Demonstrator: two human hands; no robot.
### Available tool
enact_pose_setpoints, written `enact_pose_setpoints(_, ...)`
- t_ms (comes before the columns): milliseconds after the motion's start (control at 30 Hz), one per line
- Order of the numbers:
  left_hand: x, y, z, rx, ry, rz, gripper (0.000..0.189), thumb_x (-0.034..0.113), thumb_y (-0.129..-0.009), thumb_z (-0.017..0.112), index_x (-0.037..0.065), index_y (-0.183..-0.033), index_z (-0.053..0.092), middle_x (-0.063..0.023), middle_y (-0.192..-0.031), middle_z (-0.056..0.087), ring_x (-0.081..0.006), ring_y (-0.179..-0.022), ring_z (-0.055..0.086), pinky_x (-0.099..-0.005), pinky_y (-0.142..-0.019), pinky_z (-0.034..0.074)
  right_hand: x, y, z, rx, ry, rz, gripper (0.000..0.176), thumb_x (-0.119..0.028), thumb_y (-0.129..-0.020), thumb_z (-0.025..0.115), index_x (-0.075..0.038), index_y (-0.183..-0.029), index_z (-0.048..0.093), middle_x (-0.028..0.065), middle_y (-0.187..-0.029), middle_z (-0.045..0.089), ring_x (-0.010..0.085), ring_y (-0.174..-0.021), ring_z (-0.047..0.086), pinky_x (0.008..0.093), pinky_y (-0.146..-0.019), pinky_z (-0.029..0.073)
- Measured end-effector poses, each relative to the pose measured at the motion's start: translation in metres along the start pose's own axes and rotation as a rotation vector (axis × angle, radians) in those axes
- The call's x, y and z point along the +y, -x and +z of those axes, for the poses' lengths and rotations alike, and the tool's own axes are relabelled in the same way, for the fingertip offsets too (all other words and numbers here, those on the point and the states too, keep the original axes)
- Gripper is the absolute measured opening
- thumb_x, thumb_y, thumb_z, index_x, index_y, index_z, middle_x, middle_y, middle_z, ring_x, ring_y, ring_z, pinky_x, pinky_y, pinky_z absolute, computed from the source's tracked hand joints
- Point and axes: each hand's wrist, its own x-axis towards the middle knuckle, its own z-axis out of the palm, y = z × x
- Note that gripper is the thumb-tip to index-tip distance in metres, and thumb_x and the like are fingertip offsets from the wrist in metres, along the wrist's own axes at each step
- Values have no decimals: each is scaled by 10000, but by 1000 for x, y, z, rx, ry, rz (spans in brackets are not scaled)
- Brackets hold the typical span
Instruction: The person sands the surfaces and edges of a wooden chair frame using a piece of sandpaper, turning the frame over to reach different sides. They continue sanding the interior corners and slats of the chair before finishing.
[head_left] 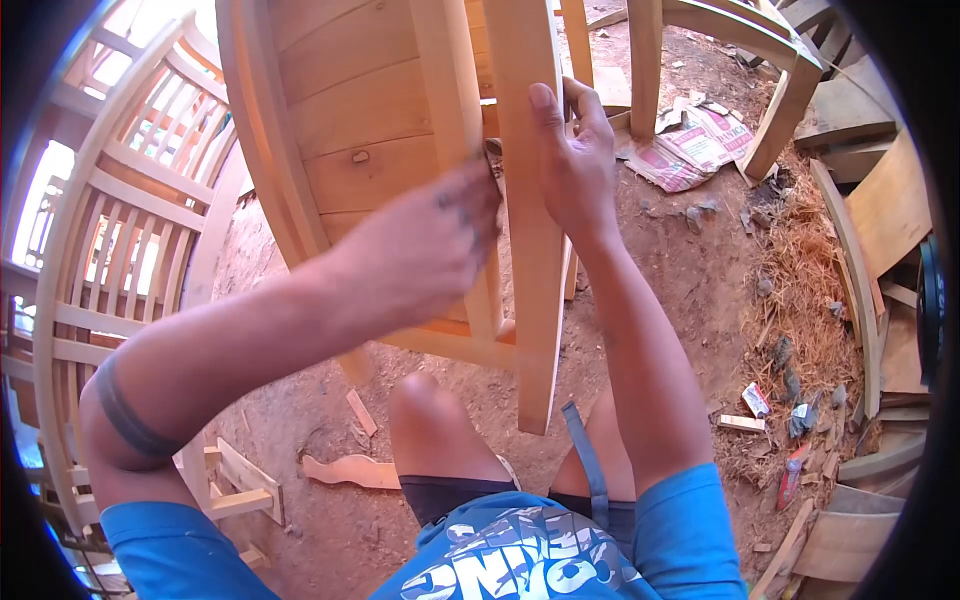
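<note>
A light wooden furniture frame (360, 130) with a planked panel stands tilted in front of me. My right hand (578, 150) is wrapped round the upright wooden leg (530, 250), its thumb on the near face and its fingers round the far edge. Reaching across from the left, my left hand (465, 225) is at the inner side of that leg, beside the frame's inner rail. Motion blurs it, and its fingers are mostly hidden, so what it may hold cannot be made out.
Slatted wooden frames (130, 230) stand at the left. Another wooden piece with curved legs (780, 110) is at the upper right, near a torn printed bag (700, 150). Wood offcuts (350, 470), shavings (800, 250) and boards (850, 280) lie around on the dirt floor.
</note>
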Motion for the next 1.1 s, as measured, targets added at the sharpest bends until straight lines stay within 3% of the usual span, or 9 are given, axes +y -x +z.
enact_pose_setpoints(100,21,-5,13,43,156,64,473,151,-839,484,-41,-1265,559,-174,-1326,549,-271,-1315,448,-422,-1179,229,-3,0,-1,-12,6,44,650,-545,-867,642,37,-1147,566,180,-1015,607,264,-971,586,371,-869,451)
enact_pose_setpoints(200,-2,-15,4,-146,-6,-87,473,144,-833,503,-59,-1257,555,-171,-1333,544,-278,-1310,449,-411,-1173,244,0,1,-1,-6,0,28,646,-544,-862,646,30,-1149,568,177,-1014,605,266,-976,577,373,-877,446)
enact_pose_setpoints(300,7,-21,1,-140,-218,-173,473,139,-816,535,-74,-1238,559,-165,-1330,548,-277,-1297,459,-427,-1169,245,5,1,1,-2,3,24,649,-548,-859,645,23,-1157,569,170,-1010,602,272,-967,570,379,-879,444)
enact_pose_setpoints(400,90,-34,21,-538,53,119,498,142,-813,543,-81,-1257,538,-175,-1332,542,-283,-1305,449,-450,-1175,218,2,0,0,-2,28,20,655,-554,-857,640,17,-1171,566,170,-1013,594,279,-967,561,389,-881,442)
enact_pose_setpoints(600,45,-25,25,-107,124,-155,488,160,-831,521,-67,-1262,540,-162,-1313,561,-295,-1324,434,-467,-1184,190,0,1,-1,-6,67,40,664,-567,-852,636,7,-1177,564,176,-1019,594,286,-982,552,401,-887,437)
enact_pose_setpoints(733,89,-24,32,-294,167,145,479,165,-821,533,-42,-1253,560,-123,-1332,552,-262,-1336,422,-466,-1194,155,1,-2,0,1,50,-10,660,-569,-850,636,5,-1168,566,169,-988,601,289,-969,556,400,-886,437)
enact_pose_setpoints(833,48,-24,30,-41,29,-162,426,178,-806,558,-37,-1168,622,-119,-1275,592,-263,-1293,468,-469,-1185,196,4,1,1,-12,42,22,658,-567,-852,635,5,-1168,565,165,-971,601,287,-964,556,398,-883,437)
enact_pose_setpoints(967,105,-18,41,-313,59,176,462,178,-811,546,-35,-1218,592,-126,-1279,585,-292,-1304,445,-481,-1186,173,1,-1,0,-29,62,39,655,-565,-853,635,2,-1171,562,167,-994,596,290,-968,554,396,-883,435)
enact_pose_setpoints(1100,65,-17,27,-152,91,-121,428,176,-833,518,-29,-1199,601,-131,-1265,589,-304,-1305,440,-477,-1187,173,3,0,-1,-28,65,53,643,-560,-856,633,-5,-1172,564,169,-1026,585,288,-976,551,394,-888,431)
